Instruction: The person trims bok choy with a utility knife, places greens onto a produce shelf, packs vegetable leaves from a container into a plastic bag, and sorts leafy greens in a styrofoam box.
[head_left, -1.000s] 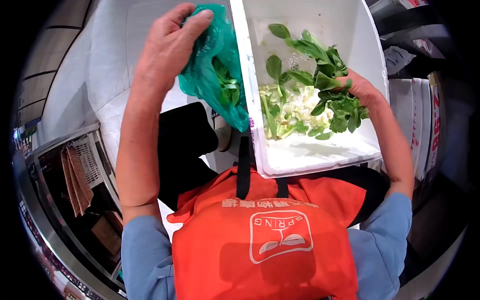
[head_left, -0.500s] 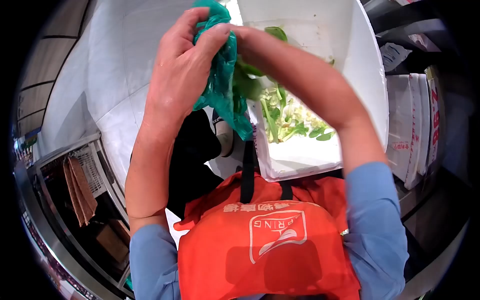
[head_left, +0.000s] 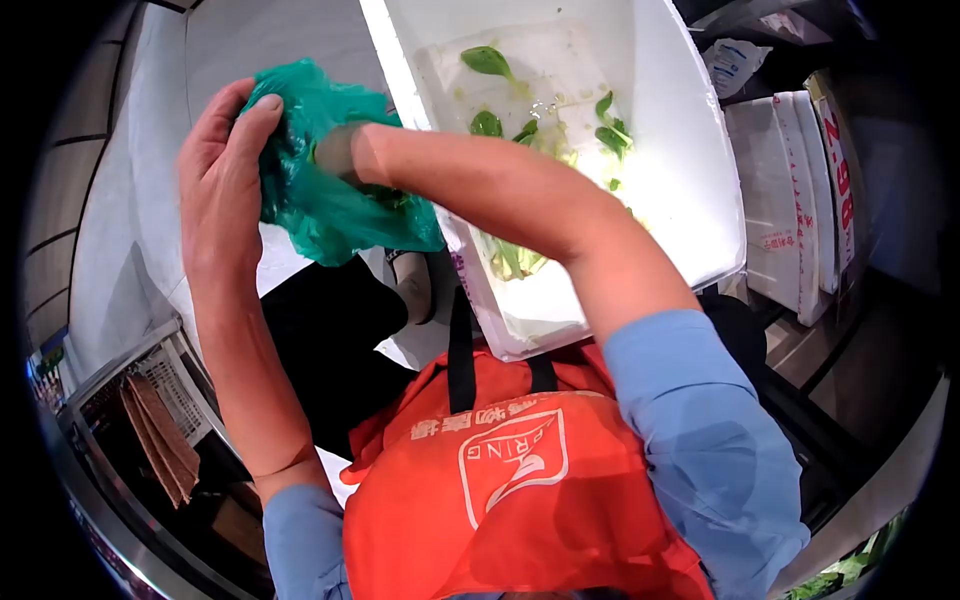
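Note:
My left hand (head_left: 232, 165) grips the edge of a green plastic bag (head_left: 325, 215), its thumb pressed on the film. My right hand (head_left: 345, 152) reaches into the bag's mouth; its fingers are hidden by the bag and blurred. Some dark leaves show through the film near my right wrist. Right of the bag stands a white foam box (head_left: 690, 190) with loose green leaves (head_left: 487, 61) and pale scraps in it. My right forearm crosses over the box's left wall.
Flattened white boxes (head_left: 775, 220) with red print lean at the right. A shelf unit with a brown cloth (head_left: 160, 440) stands at the lower left. Leafy greens (head_left: 850, 572) show at the lower right. My red apron (head_left: 520, 510) lies below the foam box.
My right hand has carried a bunch of leaves from the foam box over to the green bag and is now inside it. The bag is spread wider, and the view has shifted.

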